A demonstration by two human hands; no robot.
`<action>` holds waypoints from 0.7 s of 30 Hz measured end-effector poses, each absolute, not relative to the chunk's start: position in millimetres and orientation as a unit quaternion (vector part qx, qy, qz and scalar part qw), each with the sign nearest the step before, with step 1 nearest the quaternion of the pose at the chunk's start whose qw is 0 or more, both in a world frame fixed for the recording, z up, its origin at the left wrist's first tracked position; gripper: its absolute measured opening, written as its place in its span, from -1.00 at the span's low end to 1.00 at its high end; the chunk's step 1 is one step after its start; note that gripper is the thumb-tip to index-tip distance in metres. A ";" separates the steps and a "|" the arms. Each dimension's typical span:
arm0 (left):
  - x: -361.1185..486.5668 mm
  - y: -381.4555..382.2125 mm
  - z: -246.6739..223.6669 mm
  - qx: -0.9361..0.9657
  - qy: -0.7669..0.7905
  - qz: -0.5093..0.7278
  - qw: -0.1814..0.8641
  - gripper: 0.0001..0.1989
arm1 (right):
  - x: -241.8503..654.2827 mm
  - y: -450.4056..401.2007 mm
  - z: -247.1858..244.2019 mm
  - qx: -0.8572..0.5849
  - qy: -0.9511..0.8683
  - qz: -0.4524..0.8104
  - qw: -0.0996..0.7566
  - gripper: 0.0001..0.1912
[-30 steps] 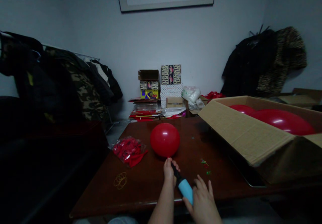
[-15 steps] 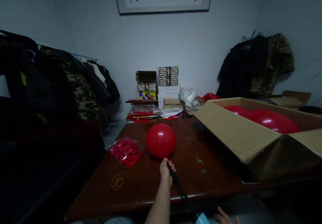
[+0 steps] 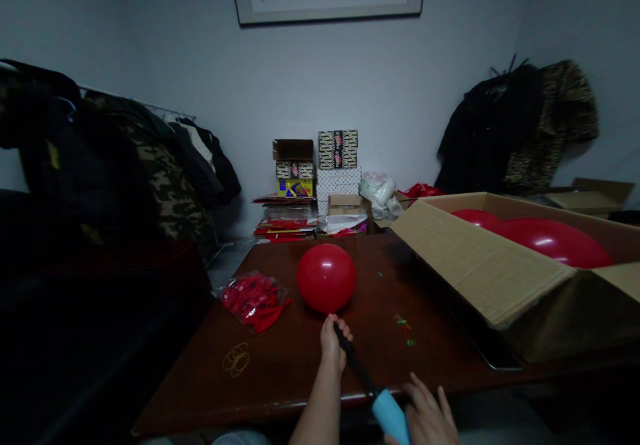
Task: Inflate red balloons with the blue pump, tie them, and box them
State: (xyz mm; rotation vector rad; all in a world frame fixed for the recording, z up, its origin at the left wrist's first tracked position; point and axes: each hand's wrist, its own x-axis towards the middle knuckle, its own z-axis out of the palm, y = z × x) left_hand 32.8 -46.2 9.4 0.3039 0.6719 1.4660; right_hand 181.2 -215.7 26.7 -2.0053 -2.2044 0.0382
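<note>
An inflated red balloon (image 3: 326, 277) sits over the table, its neck down at the fingertips of my left hand (image 3: 334, 340). That hand is closed round the black front end of a balloon pump (image 3: 389, 415), pinching where balloon and pump meet. The pump slants down to the right, and its light blue body is near the table's front edge. My right hand (image 3: 427, 413) is at this body, thumb on one side and the other fingers spread along the other side. The palm's contact is partly hidden.
A bag of red balloons (image 3: 255, 300) and several yellow rubber bands (image 3: 236, 360) lie left on the dark table (image 3: 280, 382). At right, an open cardboard box (image 3: 480, 265) holds big red balloons above a dark flat device (image 3: 487, 345). Small coloured scraps (image 3: 404, 325) lie nearby.
The blue pump body has slid up along the black rod towards the balloon, with my right hand coming forward into view behind it. My left hand keeps its hold.
</note>
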 end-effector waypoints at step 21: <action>39.0 -45.0 6.5 0.164 0.327 0.661 0.656 -0.71 | 144.1 -179.1 54.0 -0.681 -0.719 0.012 0.139 -0.59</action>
